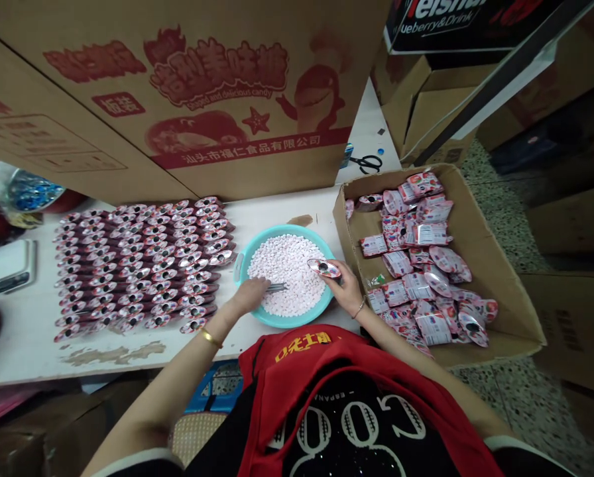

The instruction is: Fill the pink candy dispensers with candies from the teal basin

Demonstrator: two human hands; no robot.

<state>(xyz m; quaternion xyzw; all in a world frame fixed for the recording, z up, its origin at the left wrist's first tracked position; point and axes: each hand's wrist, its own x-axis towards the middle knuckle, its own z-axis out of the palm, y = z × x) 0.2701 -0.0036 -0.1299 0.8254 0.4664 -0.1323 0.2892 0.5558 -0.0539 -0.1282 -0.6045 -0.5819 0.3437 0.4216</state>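
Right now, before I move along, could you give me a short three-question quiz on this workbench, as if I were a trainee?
1. True or false: the left hand holds a metal tool, the right hand a packet.
2. Seen from the worker's side, the packet rows stand: a) right of the basin; b) left of it; c) inside it.
3. What colour is the basin?
Key: 1 true; 2 b; 3 turquoise.

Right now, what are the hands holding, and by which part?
Left hand: a grey tool, by its left end. Right hand: a pack, by its right end.
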